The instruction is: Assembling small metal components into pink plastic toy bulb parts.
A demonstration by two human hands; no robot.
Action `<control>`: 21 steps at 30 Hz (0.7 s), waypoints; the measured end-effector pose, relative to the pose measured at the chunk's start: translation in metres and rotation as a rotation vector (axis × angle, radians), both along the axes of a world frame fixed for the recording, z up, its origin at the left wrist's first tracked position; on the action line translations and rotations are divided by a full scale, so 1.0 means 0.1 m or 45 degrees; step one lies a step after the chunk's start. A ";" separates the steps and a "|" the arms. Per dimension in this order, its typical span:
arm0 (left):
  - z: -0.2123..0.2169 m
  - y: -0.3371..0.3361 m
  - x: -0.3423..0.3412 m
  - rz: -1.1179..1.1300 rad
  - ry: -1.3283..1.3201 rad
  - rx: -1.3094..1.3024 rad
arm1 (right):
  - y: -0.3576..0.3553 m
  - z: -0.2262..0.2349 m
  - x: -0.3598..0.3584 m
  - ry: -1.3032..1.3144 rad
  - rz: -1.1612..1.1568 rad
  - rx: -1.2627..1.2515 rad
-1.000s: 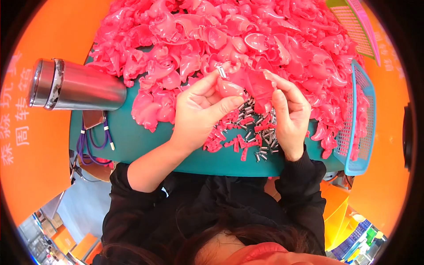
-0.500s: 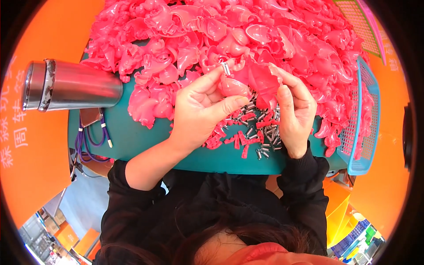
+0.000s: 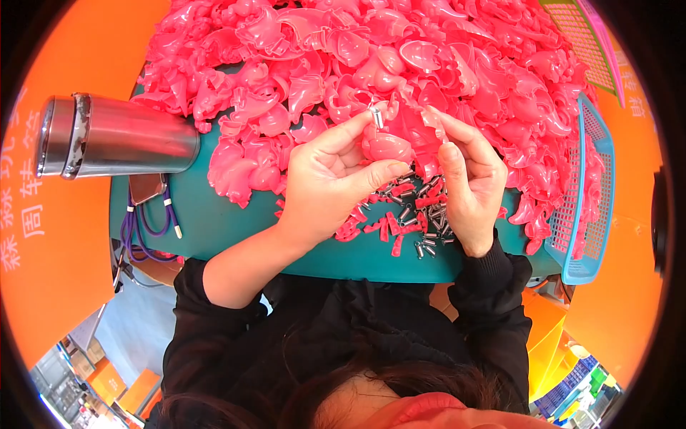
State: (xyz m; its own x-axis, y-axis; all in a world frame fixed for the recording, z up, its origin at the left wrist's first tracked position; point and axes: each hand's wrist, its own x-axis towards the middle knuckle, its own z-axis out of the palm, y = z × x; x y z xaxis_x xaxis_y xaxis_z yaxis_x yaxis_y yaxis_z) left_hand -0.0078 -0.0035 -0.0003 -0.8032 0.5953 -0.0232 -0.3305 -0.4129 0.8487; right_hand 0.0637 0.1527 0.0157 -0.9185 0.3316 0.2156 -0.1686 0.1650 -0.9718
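Glossy pink plastic, a curved moulded piece (image 3: 389, 146), is in the grip of my left hand (image 3: 321, 179), its thumb below and fingertips above. A small silvery metal cylinder (image 3: 377, 118) shows at my left index fingertip, by the piece's upper edge. My right hand (image 3: 477, 189) pinches a thin pink plastic edge (image 3: 433, 123) between thumb and fingers. Whether both hands hold one same piece cannot be made out. Beneath the hands lie several small metal cylinders (image 3: 429, 247) mixed with small pink plastic bits (image 3: 386, 227).
A large heap of pink moulded pieces (image 3: 300, 93) covers the back of the green tabletop (image 3: 357, 267). On the left are a steel tumbler (image 3: 136, 138) and a purple cord (image 3: 171, 214). A blue basket (image 3: 590, 264) with pink pieces stands at the right edge.
My left hand has shifted slightly right with the metal cylinder at its fingertip. My right hand has moved a little left, so the hands are closer together.
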 end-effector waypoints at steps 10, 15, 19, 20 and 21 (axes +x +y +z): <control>-0.03 -0.02 0.02 -0.021 0.042 -0.024 | -0.03 0.04 0.04 -0.060 0.040 0.031; 0.01 -0.01 0.02 -0.099 0.022 0.098 | -0.05 0.01 0.02 0.027 -0.022 0.006; -0.02 0.00 -0.03 -0.146 0.003 0.085 | -0.03 0.05 0.02 -0.040 0.004 0.041; 0.00 0.01 -0.03 -0.177 -0.024 0.124 | -0.02 0.03 0.02 -0.040 0.003 0.039; 0.01 0.02 -0.03 -0.206 -0.051 0.160 | 0.01 0.00 0.00 -0.021 0.022 0.032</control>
State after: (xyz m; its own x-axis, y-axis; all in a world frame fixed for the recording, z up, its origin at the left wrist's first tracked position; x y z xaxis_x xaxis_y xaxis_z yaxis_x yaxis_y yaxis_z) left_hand -0.0105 -0.0017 0.0007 -0.6967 0.7168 0.0296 -0.4336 -0.4536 0.7786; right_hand 0.0640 0.1535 0.0159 -0.9276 0.3102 0.2084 -0.1556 0.1864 -0.9701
